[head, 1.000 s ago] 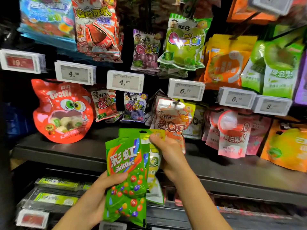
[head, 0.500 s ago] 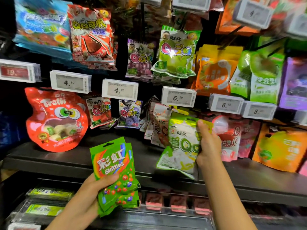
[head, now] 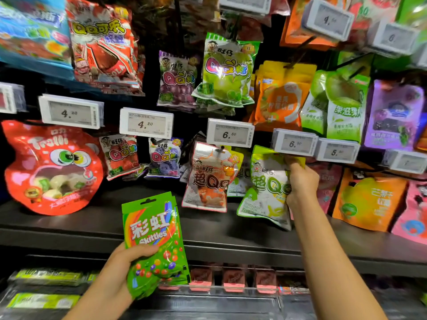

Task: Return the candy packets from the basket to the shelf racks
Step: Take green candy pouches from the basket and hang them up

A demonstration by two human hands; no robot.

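Hanging stage now: right hand (head: 300, 183) gripping the lime packet (head: 265, 190) under the price tag (head: 294, 142), left hand (head: 122, 271) clutching Skittles packets (head: 153, 241), hole needing threading onto the hook.

The left hand (head: 129, 266) is being kept low, fingers curled round a green packet (head: 153, 239). The right hand (head: 300, 183) is being stretched up and forward, pinching a lime packet (head: 265, 188).
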